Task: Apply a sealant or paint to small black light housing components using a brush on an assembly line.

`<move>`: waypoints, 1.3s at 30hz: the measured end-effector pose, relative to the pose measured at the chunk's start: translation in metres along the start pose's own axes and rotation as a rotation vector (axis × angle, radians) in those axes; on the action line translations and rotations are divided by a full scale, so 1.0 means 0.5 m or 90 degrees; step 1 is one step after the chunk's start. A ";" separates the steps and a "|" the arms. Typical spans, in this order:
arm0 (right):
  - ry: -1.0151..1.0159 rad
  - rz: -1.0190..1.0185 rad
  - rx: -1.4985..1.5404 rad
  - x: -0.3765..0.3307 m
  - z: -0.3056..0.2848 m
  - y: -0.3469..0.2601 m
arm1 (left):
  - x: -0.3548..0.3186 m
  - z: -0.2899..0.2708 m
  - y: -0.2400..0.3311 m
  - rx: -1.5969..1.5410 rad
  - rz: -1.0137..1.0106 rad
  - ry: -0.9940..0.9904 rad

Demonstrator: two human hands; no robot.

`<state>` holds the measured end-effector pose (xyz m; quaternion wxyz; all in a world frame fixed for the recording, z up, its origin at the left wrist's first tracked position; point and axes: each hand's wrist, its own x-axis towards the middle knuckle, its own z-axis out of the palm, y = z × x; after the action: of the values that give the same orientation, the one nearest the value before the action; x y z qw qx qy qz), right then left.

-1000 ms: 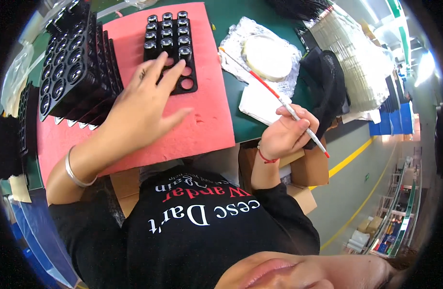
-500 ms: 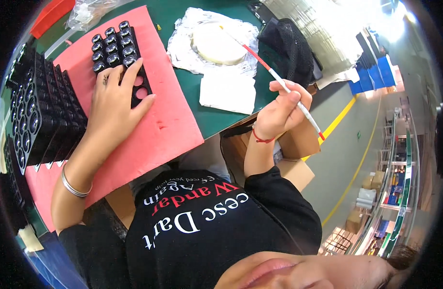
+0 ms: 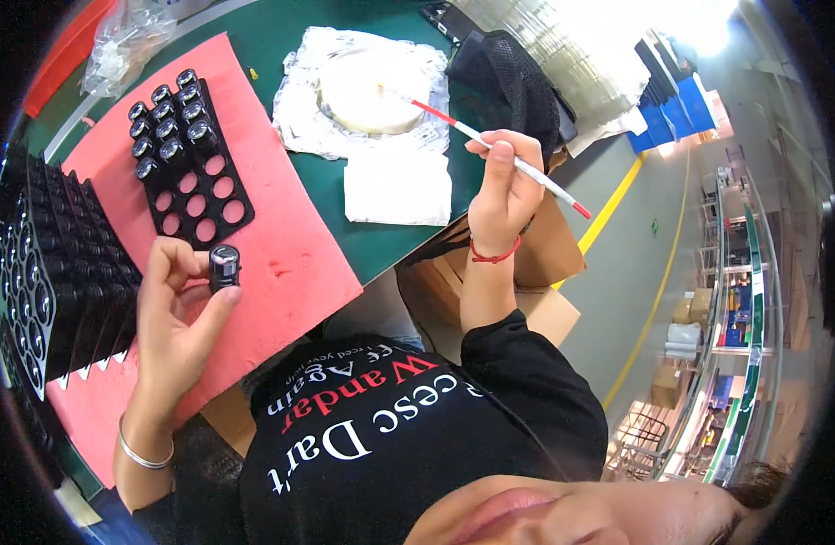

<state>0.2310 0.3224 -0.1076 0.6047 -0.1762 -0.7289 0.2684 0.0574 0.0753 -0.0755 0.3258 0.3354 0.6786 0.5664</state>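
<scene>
My left hand point(image 3: 174, 318) pinches a small black cylindrical lens piece point(image 3: 224, 264) with a glossy glass top, held over the pink foam mat point(image 3: 304, 250). Just beyond it lies a black tray point(image 3: 183, 186) with round holes; its far part carries several similar lens pieces, while the near holes show pink mat through them. Closed around a thin white brush-like stick point(image 3: 552, 186) with red bands is my right hand point(image 3: 506, 195). The stick's fine tip points toward a round pale dish point(image 3: 367, 95) resting on crumpled foil.
Stacked black trays point(image 3: 59, 272) filled with lens pieces stand at the left. A folded white cloth point(image 3: 397, 188) lies before the dish on the green table point(image 3: 313, 186). Black mesh fabric point(image 3: 517, 77) sits beyond my right hand. An open cardboard box point(image 3: 545, 245) is below the table edge.
My left hand has drawn back from the tray toward me and now holds a lens piece upright. The right hand with the stick has shifted slightly left in view.
</scene>
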 end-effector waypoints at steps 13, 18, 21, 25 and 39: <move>0.141 0.180 0.475 -0.017 0.027 -0.016 | 0.012 -0.026 -0.029 -0.312 -0.136 0.033; -0.090 0.196 0.646 -0.063 0.066 -0.064 | 0.016 -0.033 -0.028 -0.290 -0.137 0.041; -0.116 0.219 0.646 -0.079 0.086 -0.079 | 0.013 -0.037 -0.028 -0.290 -0.142 0.047; -0.117 0.211 0.616 -0.085 0.094 -0.090 | 0.005 -0.038 -0.035 -0.304 -0.124 0.047; -0.103 0.141 0.524 -0.081 0.094 -0.082 | 0.008 -0.039 -0.033 -0.286 -0.104 0.012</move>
<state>0.1961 0.2577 -0.1205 0.5329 0.0240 -0.5829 0.6129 0.0380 0.0656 -0.0893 0.4305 0.1930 0.5636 0.6781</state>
